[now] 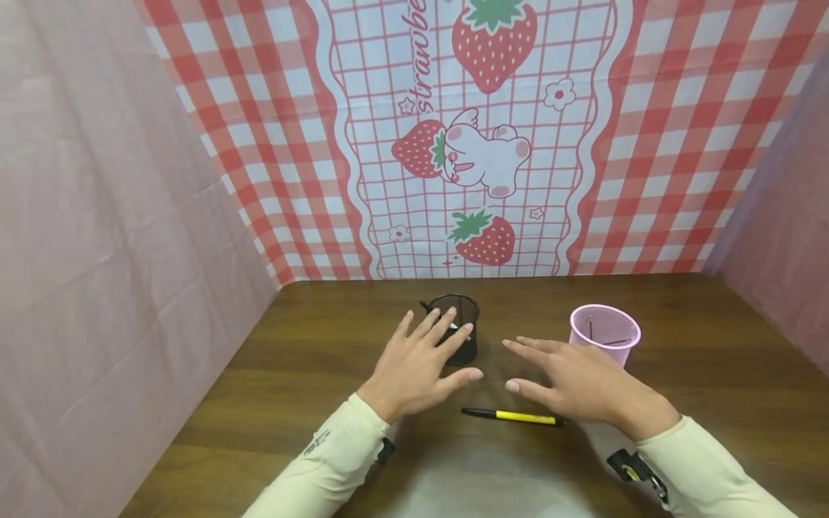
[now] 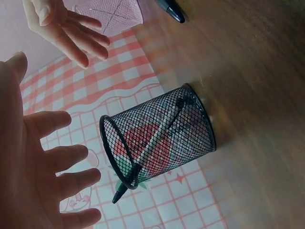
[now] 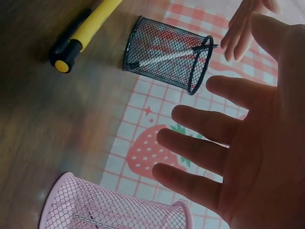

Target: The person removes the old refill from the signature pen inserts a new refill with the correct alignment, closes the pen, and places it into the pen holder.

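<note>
A black mesh pen cup [image 1: 463, 352] stands upright on the table. Inside it leans a white pen with black ends [image 2: 157, 140], one black end poking past the rim. My left hand [image 1: 417, 367] hovers in front of this cup, fingers spread and holding nothing, partly hiding it in the head view. To the right, my right hand [image 1: 576, 381] is held out palm down with its fingers extended and nothing in them. It overlaps the lower part of a pink mesh cup [image 1: 605, 320]. Between the hands, nearer the body, lies a yellow pen with black ends [image 1: 518, 416].
The brown wooden table [image 1: 291, 396] ends at a red-and-white checked cloth [image 1: 673, 180] printed with strawberries. Plain pale pink cloth [image 1: 129, 216] hangs at the left, with another pink panel on the right. Thin dark lines cross the pink cup's mesh.
</note>
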`<state>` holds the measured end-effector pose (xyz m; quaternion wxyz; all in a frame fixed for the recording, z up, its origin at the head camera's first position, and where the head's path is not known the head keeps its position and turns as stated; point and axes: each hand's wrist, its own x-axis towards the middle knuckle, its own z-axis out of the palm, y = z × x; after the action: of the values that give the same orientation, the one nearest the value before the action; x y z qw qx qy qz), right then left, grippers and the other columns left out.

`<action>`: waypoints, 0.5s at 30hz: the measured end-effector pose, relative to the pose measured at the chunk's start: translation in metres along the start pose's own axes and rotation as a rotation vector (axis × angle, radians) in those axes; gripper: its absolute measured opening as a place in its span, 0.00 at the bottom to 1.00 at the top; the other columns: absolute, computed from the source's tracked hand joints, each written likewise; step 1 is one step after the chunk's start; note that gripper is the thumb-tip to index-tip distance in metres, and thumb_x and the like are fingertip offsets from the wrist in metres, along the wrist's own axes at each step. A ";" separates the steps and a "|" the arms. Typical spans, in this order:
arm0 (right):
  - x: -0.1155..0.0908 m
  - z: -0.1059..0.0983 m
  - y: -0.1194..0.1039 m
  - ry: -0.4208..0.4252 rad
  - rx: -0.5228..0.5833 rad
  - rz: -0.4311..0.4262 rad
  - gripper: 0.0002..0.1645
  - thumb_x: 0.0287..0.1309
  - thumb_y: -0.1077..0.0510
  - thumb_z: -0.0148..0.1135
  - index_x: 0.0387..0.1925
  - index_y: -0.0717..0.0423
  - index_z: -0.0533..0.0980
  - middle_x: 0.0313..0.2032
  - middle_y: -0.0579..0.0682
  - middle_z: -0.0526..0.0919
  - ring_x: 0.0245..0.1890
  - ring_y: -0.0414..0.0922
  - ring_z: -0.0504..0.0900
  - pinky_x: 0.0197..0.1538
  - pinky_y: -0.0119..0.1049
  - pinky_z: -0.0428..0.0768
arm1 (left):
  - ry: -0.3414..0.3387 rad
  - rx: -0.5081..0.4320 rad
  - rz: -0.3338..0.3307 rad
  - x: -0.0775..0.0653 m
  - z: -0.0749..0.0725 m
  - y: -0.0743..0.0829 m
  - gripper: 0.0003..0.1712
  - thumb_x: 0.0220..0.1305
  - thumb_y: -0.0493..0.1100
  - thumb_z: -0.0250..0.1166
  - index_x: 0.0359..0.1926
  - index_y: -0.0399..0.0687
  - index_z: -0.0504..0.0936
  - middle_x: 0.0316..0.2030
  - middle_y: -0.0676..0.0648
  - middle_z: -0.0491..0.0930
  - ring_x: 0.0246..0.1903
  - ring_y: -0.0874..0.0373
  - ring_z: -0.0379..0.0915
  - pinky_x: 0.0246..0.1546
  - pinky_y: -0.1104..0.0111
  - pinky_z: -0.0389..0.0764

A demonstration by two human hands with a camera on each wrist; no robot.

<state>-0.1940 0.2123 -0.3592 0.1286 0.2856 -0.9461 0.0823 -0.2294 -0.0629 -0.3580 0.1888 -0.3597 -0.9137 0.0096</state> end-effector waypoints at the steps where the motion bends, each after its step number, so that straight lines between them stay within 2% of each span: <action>1: 0.000 0.001 0.000 -0.002 -0.002 0.003 0.40 0.65 0.26 0.51 0.68 0.44 0.73 0.60 0.52 0.80 0.54 0.53 0.83 0.49 0.55 0.81 | 0.006 0.000 0.003 0.000 0.001 0.000 0.45 0.70 0.77 0.33 0.77 0.61 0.61 0.75 0.46 0.59 0.73 0.47 0.54 0.72 0.44 0.48; 9: 0.004 0.003 -0.001 -0.030 0.005 0.013 0.40 0.65 0.24 0.49 0.64 0.45 0.77 0.56 0.49 0.83 0.48 0.49 0.85 0.42 0.51 0.83 | 0.024 -0.007 0.011 -0.002 0.005 0.002 0.43 0.71 0.76 0.37 0.75 0.59 0.64 0.74 0.46 0.60 0.74 0.50 0.53 0.72 0.45 0.50; 15: 0.002 0.007 -0.003 -0.059 0.035 0.026 0.39 0.66 0.26 0.51 0.59 0.50 0.80 0.51 0.48 0.86 0.48 0.49 0.85 0.46 0.53 0.82 | 0.045 0.001 0.028 -0.004 0.008 0.007 0.42 0.71 0.75 0.38 0.73 0.58 0.68 0.73 0.46 0.63 0.73 0.51 0.55 0.70 0.45 0.56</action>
<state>-0.1955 0.2073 -0.3649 0.0945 0.2779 -0.9515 0.0922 -0.2246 -0.0595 -0.3676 0.2095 -0.3726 -0.9040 0.0046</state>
